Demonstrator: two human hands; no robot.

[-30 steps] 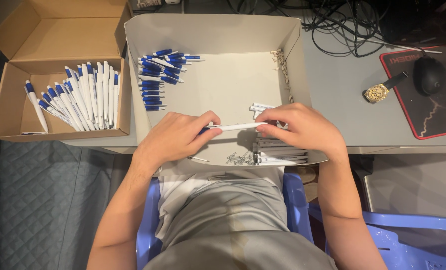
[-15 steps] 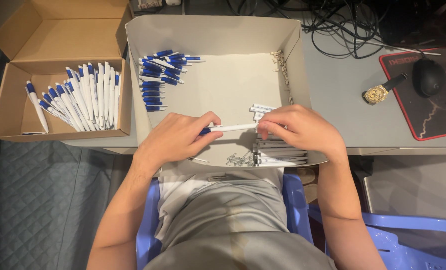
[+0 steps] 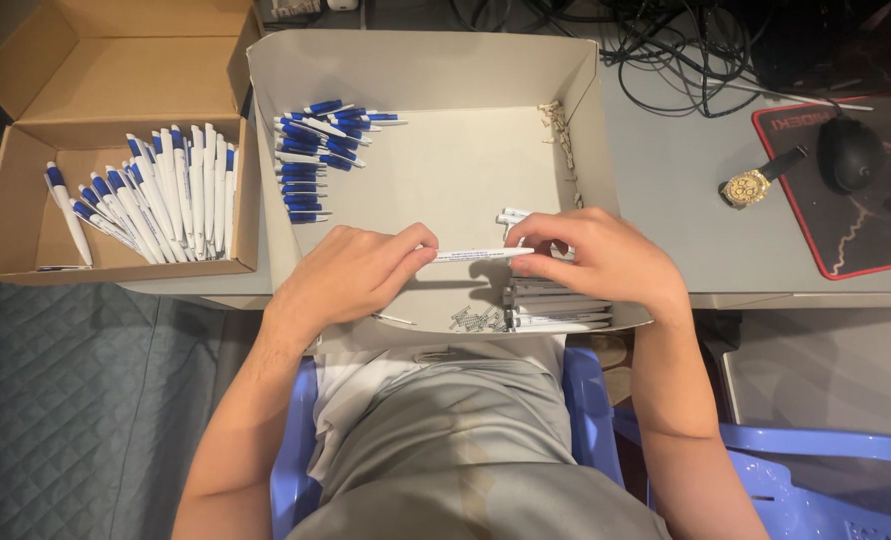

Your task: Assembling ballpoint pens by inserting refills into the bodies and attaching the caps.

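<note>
A pen barrel (image 3: 483, 255) lay between left hand (image 3: 351, 275) and right hand (image 3: 601, 258), inside the middle box (image 3: 426, 60). Pen parts (image 3: 321, 150) sat far-left in it, springs (image 3: 476, 319) near. Box of pens (image 3: 116, 80) stood left, watch (image 3: 751, 183) and mouse (image 3: 852, 152) right.

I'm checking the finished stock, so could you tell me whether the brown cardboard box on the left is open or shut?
Open: the brown cardboard box has its flaps folded outward, showing blue-and-white pens lying inside.

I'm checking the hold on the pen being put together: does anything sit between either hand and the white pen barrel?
Nothing visible does. The left hand and right hand each pinch one end of the white pen barrel directly, above the grey box.
</note>
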